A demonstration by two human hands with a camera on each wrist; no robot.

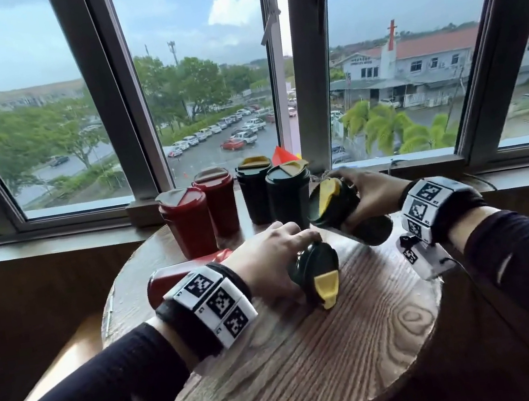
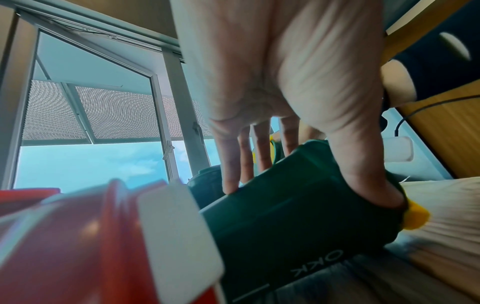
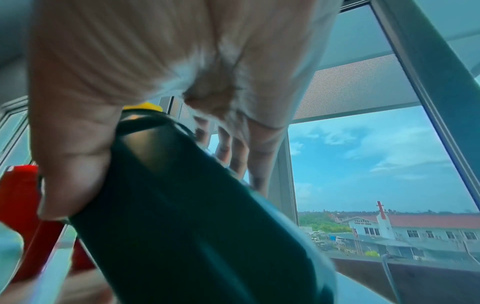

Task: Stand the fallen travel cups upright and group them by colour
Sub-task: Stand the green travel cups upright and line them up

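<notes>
A round wooden table (image 1: 300, 350) is sitting under the window (image 1: 33, 108). Two red cups (image 1: 187, 223) and two dark green cups (image 1: 286, 193) are standing upright at its far edge. The right hand (image 1: 371, 192) is gripping a tilted green cup (image 1: 341, 212). The left hand (image 1: 269, 258) is clasping a fallen green cup (image 1: 313, 267), beside a fallen red cup (image 1: 177, 273).

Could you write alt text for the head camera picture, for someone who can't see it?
Each hand grips a tipped dark green cup on a round wooden table: left hand on the near cup, right hand on the far cup. Behind stand two red cups and two green cups; another red cup lies fallen.
</notes>
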